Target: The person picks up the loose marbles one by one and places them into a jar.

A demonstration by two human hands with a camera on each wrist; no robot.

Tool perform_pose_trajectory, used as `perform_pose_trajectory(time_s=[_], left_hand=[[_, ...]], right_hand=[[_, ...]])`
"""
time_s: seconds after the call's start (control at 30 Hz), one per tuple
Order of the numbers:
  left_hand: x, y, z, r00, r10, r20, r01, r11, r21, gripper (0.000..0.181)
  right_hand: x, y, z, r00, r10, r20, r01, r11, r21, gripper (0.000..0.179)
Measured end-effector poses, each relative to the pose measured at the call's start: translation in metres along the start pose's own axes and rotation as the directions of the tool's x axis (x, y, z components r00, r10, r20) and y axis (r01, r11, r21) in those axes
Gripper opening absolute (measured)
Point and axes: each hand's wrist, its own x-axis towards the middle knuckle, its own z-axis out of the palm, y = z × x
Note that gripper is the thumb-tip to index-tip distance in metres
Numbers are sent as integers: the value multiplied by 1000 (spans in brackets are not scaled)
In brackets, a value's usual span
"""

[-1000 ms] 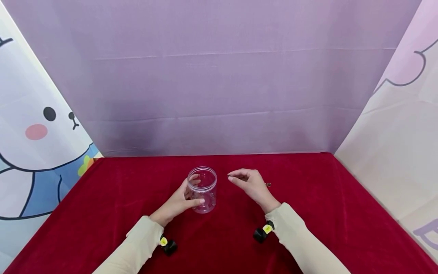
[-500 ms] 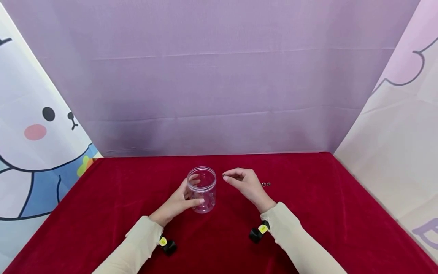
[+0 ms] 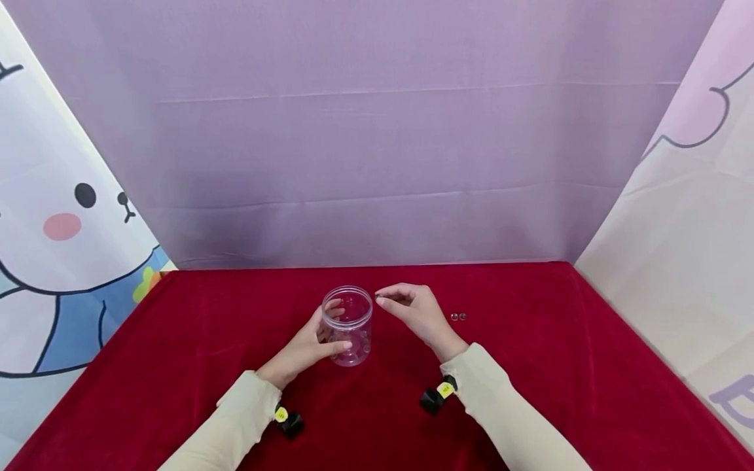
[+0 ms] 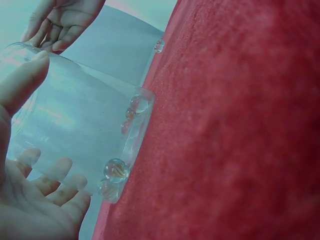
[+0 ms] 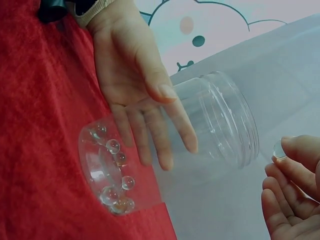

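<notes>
A clear plastic jar (image 3: 360, 335) with a threaded open mouth stands upright on the red cloth. My left hand (image 3: 306, 350) grips it from the left, thumb in front and fingers round the far side. Several clear glass marbles (image 5: 110, 195) lie on the jar's bottom, some with coloured swirls. Just right of the rim, my right hand (image 3: 417, 313) pinches one marble (image 5: 279, 150) between thumb and fingertips, apart from the jar; its other fingers are bent. On the cloth to the right of that hand sit two more marbles (image 3: 458, 316), side by side.
Red velvety cloth (image 3: 530, 379) covers the table. A plain lilac curtain (image 3: 377, 144) hangs behind its far edge. Printed cartoon cloths flank it at left and right. A small black camera is strapped to each wrist.
My right hand has moved left and slightly up with its marble, closer to the jar's rim. Both marbles on the cloth now show fully behind it. The left hand and jar have stayed put.
</notes>
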Motion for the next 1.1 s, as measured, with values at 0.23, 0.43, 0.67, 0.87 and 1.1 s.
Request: perform_pose_trajectory(time_s=[0.23,0.43,0.67,0.87,1.1], left_hand=[[1,0,0,1000,-4,3,4,1000,-3,80],[1,0,0,1000,-17,6,17,1000,-8,80],[1,1,1,1000,-12,8,12,1000,-9,79],[1,1,1,1000,-8,11,9,1000,-11,79],[1,-1,0,1000,-4,7,4,1000,-6,80]], right_hand=[[-7,-31,2,999,-23,35,23,1000,-9,24],[-9,-36,6,998,-46,48,45,999,15,23],[-8,-37,10,998,-33,57,32,999,30,23],[-7,-35,11,998,-25,53,23,999,38,22],[-7,-34,13,998,-21,55,18,998,57,22]])
